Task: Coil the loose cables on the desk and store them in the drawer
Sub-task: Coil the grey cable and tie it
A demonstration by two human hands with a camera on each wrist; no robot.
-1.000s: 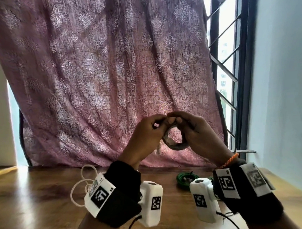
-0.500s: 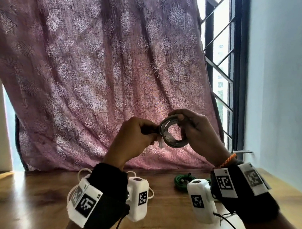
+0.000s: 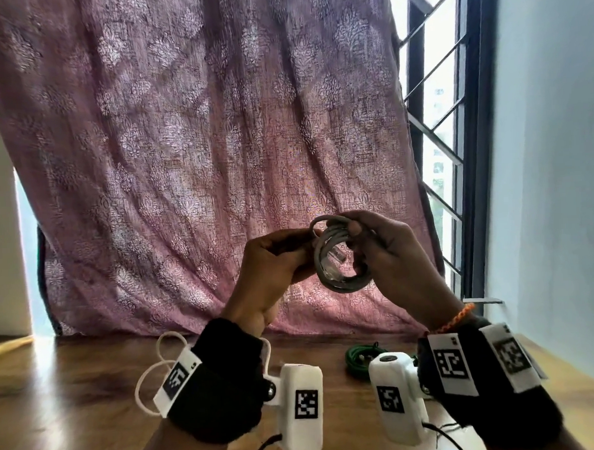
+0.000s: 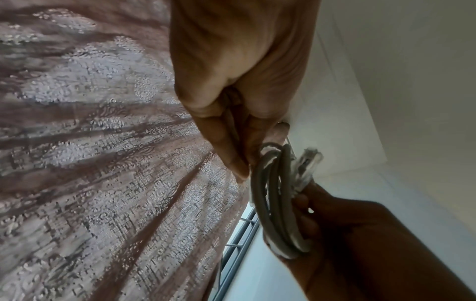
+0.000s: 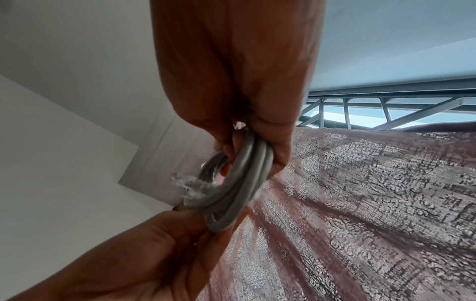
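Observation:
A grey network cable [image 3: 338,280] wound into a small coil hangs in the air between both hands, in front of the curtain. My right hand [image 3: 387,252] grips the coil's right side, its fingers curled through the loops [image 5: 247,167]. My left hand [image 3: 276,259] pinches the coil's left edge between thumb and fingers [image 4: 239,163]. A clear plastic plug [image 4: 306,169] sticks out of the coil [image 5: 190,187]. A loose white cable [image 3: 149,374] lies on the wooden desk [image 3: 59,401] behind my left wrist. A coiled green cable [image 3: 357,360] lies on the desk between my wrists.
A pink patterned curtain [image 3: 202,160] hangs along the desk's far edge. A barred window [image 3: 437,135] and a pale wall [image 3: 556,182] close off the right side. No drawer is in view.
The hands have turned the grey coil so its loop faces me more. My left hand slid from the top of the coil to its left edge. My head view has shifted a little.

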